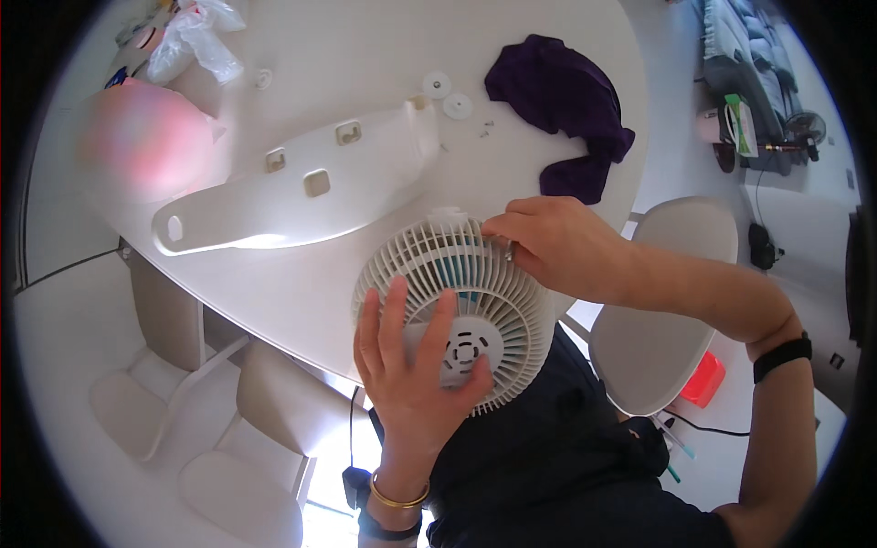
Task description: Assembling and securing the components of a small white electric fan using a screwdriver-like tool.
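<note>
A round off-white fan head with a slatted grille (523, 324) leans at the table's near edge, against my dark clothing. Blue-green blades (454, 271) show through the slats. My left hand (402, 352) lies over the grille with its fingers spread and its thumb by the slotted hub (470, 340). At the upper right rim my right hand (557, 242) is closed, its fingertips pinching the grille edge; what lies under them is partly hidden. Just beyond the fan, a long white plastic stand (365, 187) with square openings lies on the table.
Two white discs (457, 107) and tiny screw-like pieces (487, 126) lie on the table (347, 55). A purple cloth (557, 91) is at far right, a pink object (151, 142) and plastic bag (196, 41) at far left. Chairs (653, 320) stand around the table.
</note>
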Motion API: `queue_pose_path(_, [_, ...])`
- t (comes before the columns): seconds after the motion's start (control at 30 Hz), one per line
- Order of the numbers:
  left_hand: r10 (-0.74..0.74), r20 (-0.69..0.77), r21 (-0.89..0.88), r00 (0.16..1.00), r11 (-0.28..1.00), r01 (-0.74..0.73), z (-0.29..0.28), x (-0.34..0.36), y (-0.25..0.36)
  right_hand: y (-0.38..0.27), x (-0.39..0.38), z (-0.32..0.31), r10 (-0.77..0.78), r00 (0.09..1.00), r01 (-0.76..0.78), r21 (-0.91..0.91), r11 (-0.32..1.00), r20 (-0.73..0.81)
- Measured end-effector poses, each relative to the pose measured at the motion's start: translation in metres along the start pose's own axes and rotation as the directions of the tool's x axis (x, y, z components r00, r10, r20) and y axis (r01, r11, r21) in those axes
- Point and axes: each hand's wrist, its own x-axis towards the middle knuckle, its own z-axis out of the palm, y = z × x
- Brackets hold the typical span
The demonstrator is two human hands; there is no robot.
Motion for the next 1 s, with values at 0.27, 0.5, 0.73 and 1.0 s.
queue_pose_path(0.27, [-0.007, -0.046, -0.014, 0.999, 1.000, 0.007, 0.001, 0.000, -0.002, -0.026, -0.003, -0.015, 0.270, 0.939, -0.316, 0.224, 0.922, 0.215])
queue_pose_path(0.5, [0.034, -0.029, -0.012, 0.999, 0.999, -0.034, 0.001, 0.000, -0.003, -0.020, -0.004, 0.004, 0.316, 0.949, -0.314, 0.124, 0.941, 0.003])
queue_pose_path(0.73, [0.046, -0.012, -0.012, 0.999, 0.999, -0.046, -0.001, 0.000, -0.005, -0.010, -0.005, -0.011, 0.233, 0.972, -0.216, -0.278, 0.936, 0.026])
queue_pose_path(1.0, [0.049, 0.018, 0.025, 0.999, 0.998, -0.049, -0.004, 0.005, -0.004, 0.004, -0.004, -0.017, -0.018, 0.998, 0.005, -0.227, 0.974, -0.057])
